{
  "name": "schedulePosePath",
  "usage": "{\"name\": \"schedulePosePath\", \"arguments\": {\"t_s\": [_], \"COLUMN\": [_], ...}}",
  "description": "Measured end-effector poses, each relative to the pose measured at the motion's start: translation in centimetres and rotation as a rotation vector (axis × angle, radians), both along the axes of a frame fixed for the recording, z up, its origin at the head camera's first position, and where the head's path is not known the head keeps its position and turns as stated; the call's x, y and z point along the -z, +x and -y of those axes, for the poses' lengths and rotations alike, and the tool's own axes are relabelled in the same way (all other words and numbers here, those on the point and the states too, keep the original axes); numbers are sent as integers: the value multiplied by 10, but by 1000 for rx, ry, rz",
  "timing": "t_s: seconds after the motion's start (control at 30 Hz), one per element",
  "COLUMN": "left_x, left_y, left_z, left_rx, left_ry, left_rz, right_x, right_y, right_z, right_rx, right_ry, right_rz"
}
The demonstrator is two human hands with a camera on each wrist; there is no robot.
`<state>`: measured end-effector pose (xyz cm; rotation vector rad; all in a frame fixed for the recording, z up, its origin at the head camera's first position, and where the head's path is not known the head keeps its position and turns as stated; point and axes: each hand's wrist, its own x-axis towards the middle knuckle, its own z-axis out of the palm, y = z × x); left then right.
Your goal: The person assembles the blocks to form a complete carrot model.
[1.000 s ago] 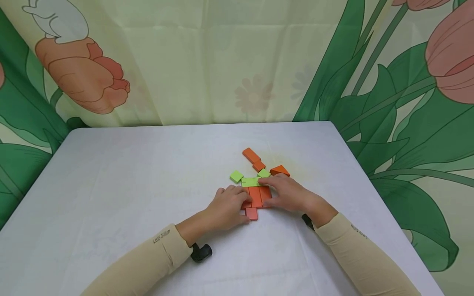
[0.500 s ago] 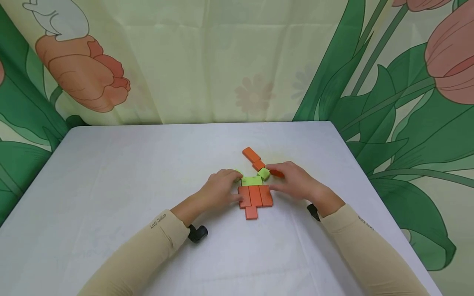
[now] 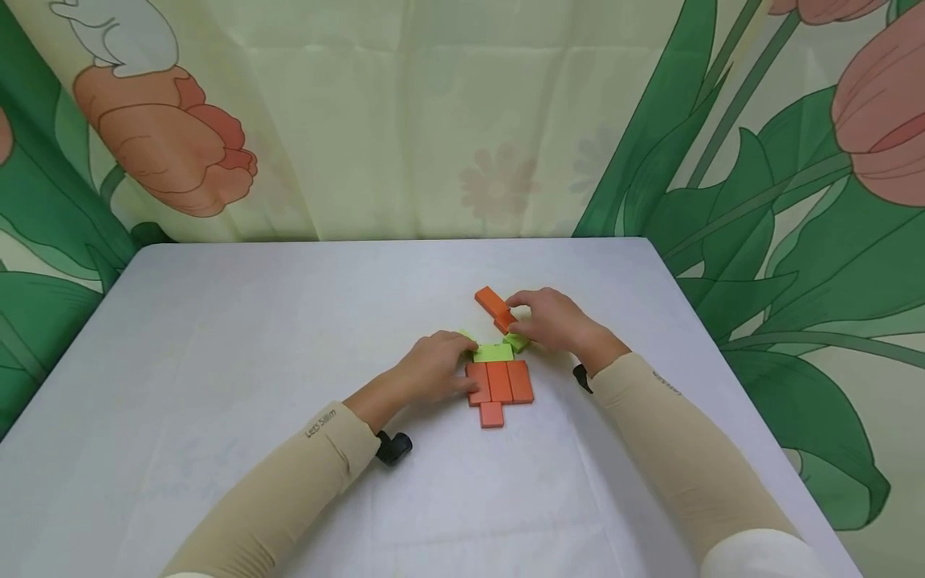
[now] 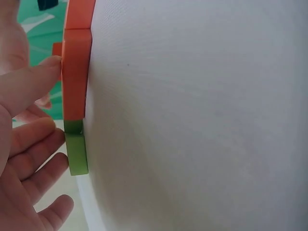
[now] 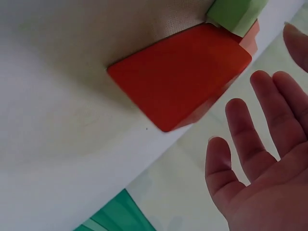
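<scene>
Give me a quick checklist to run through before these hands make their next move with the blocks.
1. Three long orange blocks side by side: ok, no clear gap between them.
2. Small orange block against their near edge: ok.
3. Wide green block meeting their far edge: ok, it appears to touch.
4. Left hand clear of the blocks: not ok, its thumb is on the leftmost long one.
5. Right hand gripping the far pair of orange blocks: cannot tell; fingertips are beside them, contact unclear.

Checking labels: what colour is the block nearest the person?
The block is reddish-orange; best view: head.
</scene>
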<state>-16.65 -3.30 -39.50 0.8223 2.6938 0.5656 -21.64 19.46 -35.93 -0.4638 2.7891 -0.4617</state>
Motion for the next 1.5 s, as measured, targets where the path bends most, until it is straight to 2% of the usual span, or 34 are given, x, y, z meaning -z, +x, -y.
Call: {"name": "schedulePosePath", "arguments": {"t_s": [0.13,0.3,0.87,1.07,1.5], "left_x": [-2,-3,-5,-5,-4], "left_y": [0,1,4,4,4], "left_z": [-1,-1,0,-2,-3], "left_rx": [-2,-1,-1,-5,-3], "left_ry": [-6,-6,-6,-23,-14], "left_rz": [-2,-11,-28,-27,-24], "right_x": [4,7,10,10,15], "right_y": [-7,-11,-13,-13,-18], "right_z": [6,11,6,1,-3], "right_rx": [3,27,94,127,137], "right_ry": [57,78,125,118,13], "right_rz": [-12,9,-5,13,86]}}
